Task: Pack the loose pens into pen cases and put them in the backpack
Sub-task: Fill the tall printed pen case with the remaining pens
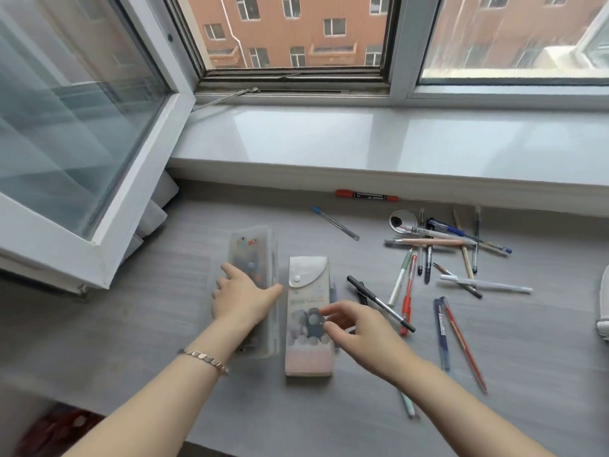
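Two pen cases lie side by side on the grey desk point(148, 324). My left hand point(242, 298) rests with straight fingers on the clear case point(253, 249) at the left. The second case point(308, 351), with a snapped flap, lies to its right, and my right hand point(352, 328) hovers over its right side with fingers loosely bent, holding nothing. A black pen point(379, 303) lies just beyond that hand. Several loose pens point(445, 249) are scattered to the right, among them a red pen point(407, 298) and a blue one point(441, 334). No backpack is clearly in view.
A red marker point(365, 195) lies under the windowsill point(362, 143). A thin blue-capped refill point(336, 223) sits mid-desk. A round cable grommet point(400, 221) is by the pen pile. An open window sash point(82, 127) juts over the desk's left. A pale object point(603, 311) shows at the right edge.
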`<state>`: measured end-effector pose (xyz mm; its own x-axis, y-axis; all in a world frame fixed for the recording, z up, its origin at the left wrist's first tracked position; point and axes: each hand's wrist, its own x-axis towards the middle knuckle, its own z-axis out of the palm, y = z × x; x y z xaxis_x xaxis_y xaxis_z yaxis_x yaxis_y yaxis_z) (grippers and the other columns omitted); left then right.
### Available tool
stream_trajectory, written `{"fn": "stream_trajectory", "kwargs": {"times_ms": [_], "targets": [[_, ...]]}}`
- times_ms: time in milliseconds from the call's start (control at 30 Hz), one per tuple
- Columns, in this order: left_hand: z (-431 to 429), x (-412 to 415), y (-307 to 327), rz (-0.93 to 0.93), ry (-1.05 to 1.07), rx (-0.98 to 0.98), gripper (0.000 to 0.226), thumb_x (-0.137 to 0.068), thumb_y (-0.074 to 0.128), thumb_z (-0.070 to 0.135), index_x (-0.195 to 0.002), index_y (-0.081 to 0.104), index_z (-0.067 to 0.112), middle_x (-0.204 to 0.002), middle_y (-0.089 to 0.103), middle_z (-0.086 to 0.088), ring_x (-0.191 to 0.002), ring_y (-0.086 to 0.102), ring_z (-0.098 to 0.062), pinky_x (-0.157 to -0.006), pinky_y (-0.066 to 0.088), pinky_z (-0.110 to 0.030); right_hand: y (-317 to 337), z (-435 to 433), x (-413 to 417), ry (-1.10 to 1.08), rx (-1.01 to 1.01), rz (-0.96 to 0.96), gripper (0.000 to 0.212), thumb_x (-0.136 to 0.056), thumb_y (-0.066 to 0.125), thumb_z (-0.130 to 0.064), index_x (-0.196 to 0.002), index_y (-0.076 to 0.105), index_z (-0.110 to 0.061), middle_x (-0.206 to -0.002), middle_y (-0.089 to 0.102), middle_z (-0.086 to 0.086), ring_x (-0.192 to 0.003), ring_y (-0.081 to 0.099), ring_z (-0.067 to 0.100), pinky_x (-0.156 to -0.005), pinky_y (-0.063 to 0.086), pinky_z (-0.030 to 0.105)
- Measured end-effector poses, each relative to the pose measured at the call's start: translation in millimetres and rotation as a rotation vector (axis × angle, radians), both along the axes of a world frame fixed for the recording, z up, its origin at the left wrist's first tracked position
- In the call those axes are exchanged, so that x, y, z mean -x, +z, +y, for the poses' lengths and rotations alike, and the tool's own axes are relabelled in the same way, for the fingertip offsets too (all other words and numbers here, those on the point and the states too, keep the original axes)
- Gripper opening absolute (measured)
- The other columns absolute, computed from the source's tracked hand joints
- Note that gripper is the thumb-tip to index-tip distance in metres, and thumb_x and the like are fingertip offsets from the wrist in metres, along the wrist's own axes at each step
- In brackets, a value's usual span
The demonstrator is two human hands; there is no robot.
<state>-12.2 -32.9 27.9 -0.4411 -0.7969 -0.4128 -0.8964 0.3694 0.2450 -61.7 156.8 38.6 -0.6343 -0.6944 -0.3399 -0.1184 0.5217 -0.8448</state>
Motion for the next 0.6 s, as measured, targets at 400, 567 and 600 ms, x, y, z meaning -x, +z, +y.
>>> {"fn": "stream_trajectory", "kwargs": {"times_ms": [400,567,600], "targets": [[24.4,4.6,-28.2,-0.201,-0.365,0.361,0.079,-0.091,0.04,0.055,-0.146,0.018,0.003,-0.145,0.027,-0.022,-0.133,0.027,-0.036,-0.104,0.032,-0.043,-11.8,23.9,4.9,-0.006,-0.146,0.033,0.023,-0.091,0.051,-0.023,-0.11,0.063,-0.023,-0.092,0.062,-0.011,-0.076,0.054,-0.004,-0.067,0.04,0.003],[67.6,27.2,-18.8,-0.186,-0.591,0.227,0.064,-0.089,0.046,0.054,-0.132,0.033,0.01,-0.126,0.048,-0.014,-0.114,0.051,-0.03,-0.084,0.047,-0.036,-18.1,35.4,10.2,-0.053,-0.154,0.035,0.023,-0.091,0.051,-0.022,-0.11,0.063,-0.022,-0.093,0.062,-0.011,-0.078,0.054,-0.002,-0.069,0.039,0.004],[76.2,30.6,-21.5,-0.261,-0.588,0.194,0.074,-0.086,0.047,0.057,-0.137,0.025,0.009,-0.129,0.044,-0.017,-0.115,0.05,-0.031,-0.084,0.047,-0.036,-19.4,37.9,10.1,-0.066,-0.155,0.035,0.022,-0.091,0.052,-0.022,-0.11,0.063,-0.021,-0.093,0.062,-0.011,-0.08,0.055,-0.001,-0.068,0.039,0.003]]}}
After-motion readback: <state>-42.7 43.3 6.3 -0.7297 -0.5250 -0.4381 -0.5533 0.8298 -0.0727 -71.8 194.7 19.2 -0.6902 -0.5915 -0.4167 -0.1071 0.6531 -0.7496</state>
